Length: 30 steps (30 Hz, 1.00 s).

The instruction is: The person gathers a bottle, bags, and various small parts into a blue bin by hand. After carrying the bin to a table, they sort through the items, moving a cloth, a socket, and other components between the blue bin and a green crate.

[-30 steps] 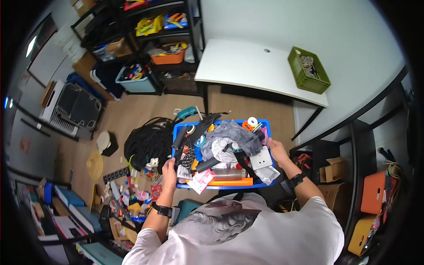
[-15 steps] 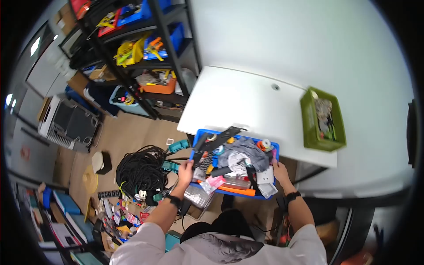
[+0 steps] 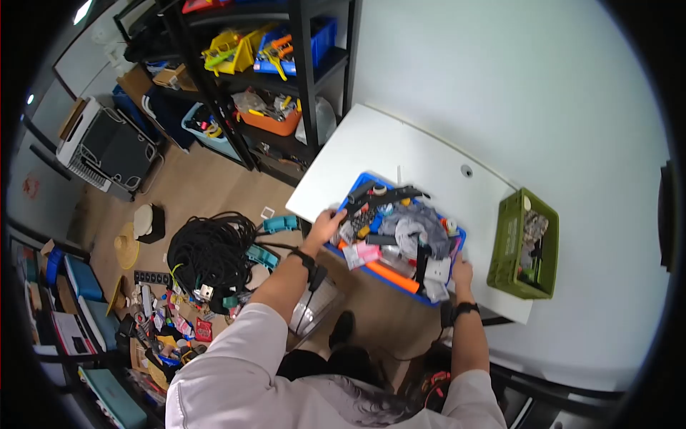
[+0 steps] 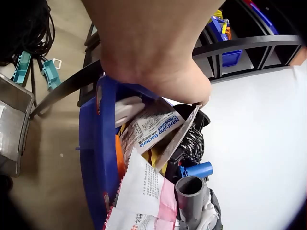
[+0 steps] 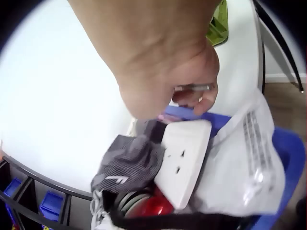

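Note:
A blue bin (image 3: 364, 268) heaped with mixed items is over the front part of the white table (image 3: 421, 154). My left hand (image 3: 327, 227) grips its left end, and my right hand (image 3: 462, 275) grips the right end. In the left wrist view, white packets (image 4: 148, 127), a grey tube (image 4: 190, 191) and a blue rim (image 4: 105, 158) lie below the left hand (image 4: 163, 72). Beneath the right hand (image 5: 168, 81) in the right wrist view are a white socket plate (image 5: 184, 160), grey cloth (image 5: 129, 163) and a clear bag (image 5: 240, 167).
A green crate (image 3: 507, 247) stands at the table's right end. Shelves (image 3: 307, 86) with coloured bins rise at the back left. Black cable (image 3: 207, 257), a clear container (image 3: 314, 307) and scattered small items (image 3: 171, 329) lie on the floor at left.
The bin has moved from above the floor to over the table's front, turning so its right end sits lower in view. Both hands have stayed on it; the head view has shifted.

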Tool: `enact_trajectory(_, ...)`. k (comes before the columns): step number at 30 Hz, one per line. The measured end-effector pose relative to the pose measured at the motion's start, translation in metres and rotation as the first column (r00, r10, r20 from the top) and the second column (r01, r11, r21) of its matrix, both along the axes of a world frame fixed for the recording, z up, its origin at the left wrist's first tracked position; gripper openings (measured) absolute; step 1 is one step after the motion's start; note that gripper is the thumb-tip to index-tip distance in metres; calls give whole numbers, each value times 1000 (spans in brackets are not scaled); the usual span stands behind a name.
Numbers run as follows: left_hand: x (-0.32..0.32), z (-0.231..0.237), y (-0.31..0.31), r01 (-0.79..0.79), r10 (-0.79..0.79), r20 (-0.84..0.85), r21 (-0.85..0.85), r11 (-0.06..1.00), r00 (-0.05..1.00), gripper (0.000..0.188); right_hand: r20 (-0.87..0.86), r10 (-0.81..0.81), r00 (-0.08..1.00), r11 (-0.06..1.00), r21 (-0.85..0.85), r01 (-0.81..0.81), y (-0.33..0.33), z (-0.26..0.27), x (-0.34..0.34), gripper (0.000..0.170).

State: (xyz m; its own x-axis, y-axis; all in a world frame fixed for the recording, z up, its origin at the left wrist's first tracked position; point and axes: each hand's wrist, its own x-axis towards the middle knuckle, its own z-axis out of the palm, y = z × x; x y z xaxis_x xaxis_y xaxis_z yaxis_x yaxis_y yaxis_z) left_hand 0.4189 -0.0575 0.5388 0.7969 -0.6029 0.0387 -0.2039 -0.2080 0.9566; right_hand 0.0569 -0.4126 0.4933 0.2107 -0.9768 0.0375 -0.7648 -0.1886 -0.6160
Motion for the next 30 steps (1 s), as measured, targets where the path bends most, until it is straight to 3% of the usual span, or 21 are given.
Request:
enact_trajectory(1, 4, 4, 5, 94, -95, 22, 50, 994, 995, 61, 85, -99, 991, 968, -221, 115, -1, -3, 2, 65)
enact_trajectory(2, 4, -3, 7, 11, -18, 135, 54, 999, 991, 66, 189, -169, 967, 875, -422, 236, -2, 1, 7, 58)
enact_trajectory(3, 3, -11, 13, -66, 51, 250, 52, 996, 967, 72, 391, -125, 912, 988, -31, 149, 2, 19, 10, 50)
enact_trajectory(4, 2, -10, 28, -103, 93, 222, 33, 994, 971, 81, 573, -168, 802, 942, 333, -41, 12, 45, 10, 43)
enact_trajectory(5, 6, -25, 35, -145, 152, 222, -50, 988, 963, 80, 805, -289, 518, 826, 483, -290, 64, 99, 25, 32)
enact_trajectory(6, 5, -31, 49, -141, 165, 151, -156, 978, 975, 78, 873, -344, 347, 764, 475, -436, 92, 125, 35, 22)
enact_trajectory(7, 7, -45, 66, -101, 119, 55, -261, 960, 991, 63, 936, -210, 282, 721, 343, -602, 119, 146, 46, 32)
enact_trajectory(8, -16, -28, 93, -70, 77, 12, -303, 950, 997, 60, 966, -214, 143, 664, 251, -704, 158, 173, 53, 36)
enact_trajectory(9, -45, 12, 129, -50, 40, -35, -343, 938, 999, 56, 991, -113, 69, 635, 125, -763, 205, 203, 57, 32)
enact_trajectory(11, -87, 70, 181, 167, -235, -137, -383, 908, 962, 46, 1000, 16, -4, 528, -12, -849, 287, 257, 69, 28)
enact_trajectory(13, -118, 117, 229, 420, -477, -25, -437, 796, 879, 35, 997, 59, -43, 464, -65, -884, 350, 287, 79, 27)
enact_trajectory(15, -141, 158, 278, 522, -553, 43, -395, 756, 832, 32, 992, 103, -68, 367, -102, -925, 404, 297, 88, 26)
enact_trajectory(17, -146, 178, 331, 522, -523, 112, -388, 760, 845, 35, 950, 288, -123, 249, -198, -948, 462, 305, 103, 27)
enact_trajectory(19, -149, 175, 346, 460, -449, 133, -423, 780, 884, 36, 950, 285, -129, 173, -184, -968, 484, 305, 117, 22)
enact_trajectory(22, -151, 173, 375, 350, -332, 135, -544, 763, 934, 38, 823, 481, -301, 34, -360, -932, 523, 301, 137, 21)
enact_trajectory(25, -154, 178, 393, 252, -261, 80, -625, 739, 962, 42, 808, 445, -386, -93, -387, -917, 550, 302, 151, 23)
enact_trajectory(27, -147, 179, 395, 249, -184, 168, -639, 728, 968, 39, 802, 469, -369, -84, -376, -923, 566, 297, 162, 24)
enact_trajectory(29, -141, 164, 390, 237, -134, 208, -624, 745, 969, 30, 888, 416, -195, -77, -179, -981, 570, 288, 176, 31)
enact_trajectory(30, -139, 153, 391, 138, -102, 92, -639, 757, 990, 24, 875, 465, -134, -59, -121, -991, 570, 281, 186, 32)
